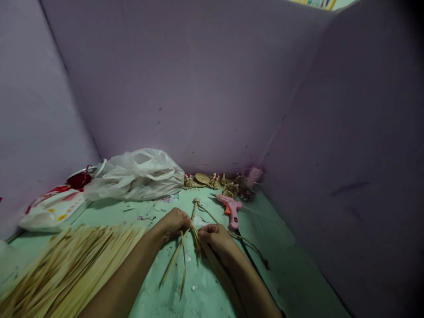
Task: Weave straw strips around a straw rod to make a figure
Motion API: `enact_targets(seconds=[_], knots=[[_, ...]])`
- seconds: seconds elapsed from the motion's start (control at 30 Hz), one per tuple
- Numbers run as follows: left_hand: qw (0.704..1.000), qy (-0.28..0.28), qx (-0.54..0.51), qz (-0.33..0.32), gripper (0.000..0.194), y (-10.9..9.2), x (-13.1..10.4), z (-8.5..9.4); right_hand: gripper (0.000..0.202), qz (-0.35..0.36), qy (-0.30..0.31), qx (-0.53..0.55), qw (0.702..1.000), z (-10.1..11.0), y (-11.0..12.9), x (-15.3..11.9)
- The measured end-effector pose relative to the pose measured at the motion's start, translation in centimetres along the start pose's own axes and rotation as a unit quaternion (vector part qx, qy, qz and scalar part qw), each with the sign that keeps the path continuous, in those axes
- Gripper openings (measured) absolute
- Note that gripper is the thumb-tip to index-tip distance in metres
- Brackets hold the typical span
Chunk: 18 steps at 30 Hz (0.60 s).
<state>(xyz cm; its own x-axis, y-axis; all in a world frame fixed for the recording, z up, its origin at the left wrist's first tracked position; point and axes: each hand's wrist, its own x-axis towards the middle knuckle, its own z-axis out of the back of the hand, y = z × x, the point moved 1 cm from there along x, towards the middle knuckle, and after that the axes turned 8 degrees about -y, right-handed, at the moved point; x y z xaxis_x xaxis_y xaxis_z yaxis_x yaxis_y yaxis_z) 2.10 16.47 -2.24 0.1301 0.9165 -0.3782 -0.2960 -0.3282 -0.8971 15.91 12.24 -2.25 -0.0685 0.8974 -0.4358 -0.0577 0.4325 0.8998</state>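
Note:
Near the middle of the green table [205,291], a bundle of dry straw strips [197,240] hangs together below a thin braided part [195,212]. My left hand [176,221] is closed in a pinch on the strips at the left side of the join, with loose ends spreading below it. On the right side, my right hand [214,236] has its fingers closed on strips of the same bundle. A braided cord [251,245] stretches right from behind my right hand. The two hands are close together but apart.
Many loose straw strips [73,265] lie at the left. Behind them are a white and red package [59,207] and a white plastic bag [139,176]. A pink glue gun [231,207] with a black cable lies right of centre. Small woven pieces [202,179] line the purple wall [185,88].

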Motion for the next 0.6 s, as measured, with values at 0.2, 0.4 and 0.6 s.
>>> enact_targets(seconds=[0.2,0.4,0.6], knots=[[1.0,-0.001,0.004,-0.004,0.007,0.2,0.1,0.1,0.009,0.041,-0.123,-0.048,0.99,1.0,-2.7,-2.2],[1.0,-0.001,0.01,-0.023,0.007,0.4,0.2,-0.2,0.007,0.061,-0.141,-0.063,0.986,0.7,-3.5,-2.3],[1.0,0.005,0.012,-0.017,0.009,0.3,0.1,-0.2,0.007,0.06,-0.124,-0.054,0.989,0.8,-3.0,-2.6]])
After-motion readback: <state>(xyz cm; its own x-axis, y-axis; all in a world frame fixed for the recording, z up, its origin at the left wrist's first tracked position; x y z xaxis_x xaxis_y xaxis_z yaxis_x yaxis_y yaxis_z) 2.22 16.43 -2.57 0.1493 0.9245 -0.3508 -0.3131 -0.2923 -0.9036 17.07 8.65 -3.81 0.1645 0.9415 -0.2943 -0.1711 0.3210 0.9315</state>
